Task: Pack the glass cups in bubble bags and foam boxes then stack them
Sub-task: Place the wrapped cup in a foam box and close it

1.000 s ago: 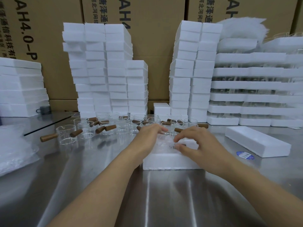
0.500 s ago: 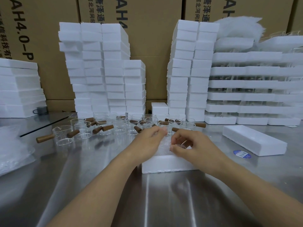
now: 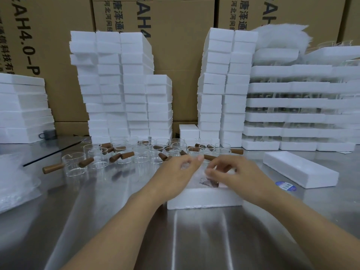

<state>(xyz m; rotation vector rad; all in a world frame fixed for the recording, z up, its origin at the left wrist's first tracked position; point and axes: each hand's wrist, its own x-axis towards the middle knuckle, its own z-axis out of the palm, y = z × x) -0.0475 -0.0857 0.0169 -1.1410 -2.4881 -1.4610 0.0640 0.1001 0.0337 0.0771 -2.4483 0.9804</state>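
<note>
Your left hand and right hand meet over the open foam box that sits on the steel table straight in front of you. Both hands have their fingers curled onto the clear bubble bag lying in the top of that box: the left pinches its film between thumb and fingers, and the right closes on it from the other side, though those fingertips are blurred. Through the bag you can see the dark handle of the cup inside it, down in the box between your hands. Just beyond the box stands a crowd of loose glass cups with brown wooden handles, spreading to your left. A foam lid lies flat to your right, with a round blue sticker on the table near its front edge. A heap of spare clear bags lies at the far left. Behind the cups rise two tall stacks of small foam boxes, and to the right of them are layered foam trays with glassware between them. Brown cartons line the back.
</note>
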